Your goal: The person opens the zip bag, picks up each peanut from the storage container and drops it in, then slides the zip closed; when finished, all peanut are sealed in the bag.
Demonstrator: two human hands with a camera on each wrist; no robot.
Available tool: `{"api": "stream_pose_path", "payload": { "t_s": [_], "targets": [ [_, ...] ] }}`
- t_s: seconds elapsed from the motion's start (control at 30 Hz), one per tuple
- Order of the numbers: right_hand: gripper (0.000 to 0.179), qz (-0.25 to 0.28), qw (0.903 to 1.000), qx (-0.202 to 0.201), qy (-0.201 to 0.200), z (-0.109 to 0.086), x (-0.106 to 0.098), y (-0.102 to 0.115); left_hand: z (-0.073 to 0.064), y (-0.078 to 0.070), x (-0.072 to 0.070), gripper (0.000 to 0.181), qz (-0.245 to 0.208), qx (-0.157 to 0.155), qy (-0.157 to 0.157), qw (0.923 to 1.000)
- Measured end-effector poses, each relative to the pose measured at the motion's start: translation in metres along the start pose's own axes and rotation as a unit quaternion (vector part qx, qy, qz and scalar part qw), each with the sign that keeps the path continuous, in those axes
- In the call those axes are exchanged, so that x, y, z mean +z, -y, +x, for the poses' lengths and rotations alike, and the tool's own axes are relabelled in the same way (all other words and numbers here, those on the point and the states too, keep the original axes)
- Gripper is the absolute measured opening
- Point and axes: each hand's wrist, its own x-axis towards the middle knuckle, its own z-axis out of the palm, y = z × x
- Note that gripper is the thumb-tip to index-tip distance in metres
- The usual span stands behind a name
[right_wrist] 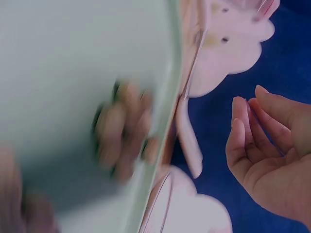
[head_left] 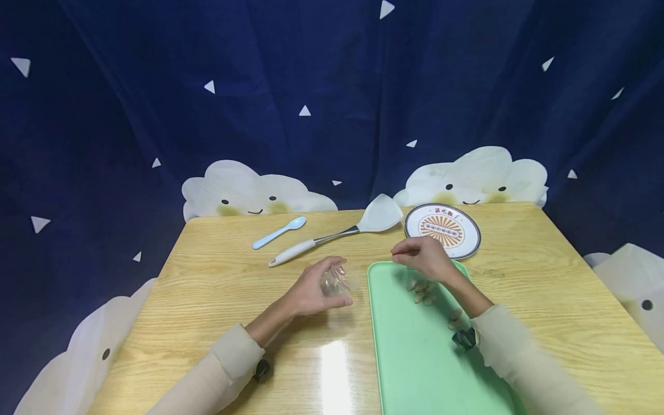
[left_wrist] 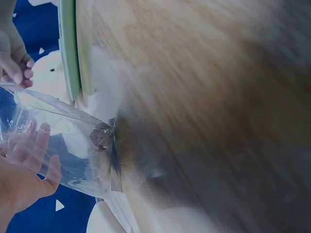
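Note:
My left hand (head_left: 316, 288) grips a clear plastic cup (head_left: 339, 280) on the table, thumb on the near side and fingers on the far side. In the left wrist view, a brown piece (left_wrist: 101, 136) shows near the cup's base. Over the far end of the green tray (head_left: 410, 357), my right hand (head_left: 426, 256) hovers with fingers loosely bent. Nothing shows between its fingertips in the right wrist view. Several brown peanuts in their shells (head_left: 422, 292) lie on the tray below it, blurred in the right wrist view. Another piece (head_left: 457, 318) lies nearer the right wrist.
A white spatula (head_left: 381, 214) with a white handle lies behind the cup. Left of it is a light blue spoon (head_left: 280, 232). A patterned plate (head_left: 467, 230) sits beyond the tray, partly behind my right hand. A dark blue curtain (head_left: 332, 69) hangs behind the wooden table (head_left: 218, 294).

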Motion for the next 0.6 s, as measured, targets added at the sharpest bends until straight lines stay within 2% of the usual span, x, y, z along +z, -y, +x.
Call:
{"api": "stream_pose_path", "payload": {
  "t_s": [0.2,0.3,0.43,0.6],
  "targets": [
    [0.014,-0.055,0.9982,0.019,0.013,0.003,-0.010,-0.026,0.000,0.000,0.000,0.084,-0.001,-0.002,-0.001,1.0000],
    [0.012,-0.074,0.9960,0.042,0.026,0.004,-0.011,-0.035,0.000,0.000,0.000,0.084,-0.001,0.001,-0.004,1.0000],
    [0.010,-0.102,0.9922,0.063,0.035,0.003,-0.012,-0.043,0.000,-0.001,0.000,0.083,0.000,0.003,-0.006,1.0000],
    [0.006,-0.120,0.9898,0.068,0.037,0.002,-0.013,-0.049,0.000,-0.001,-0.001,0.083,0.004,0.004,-0.008,1.0000]
  ]
}}
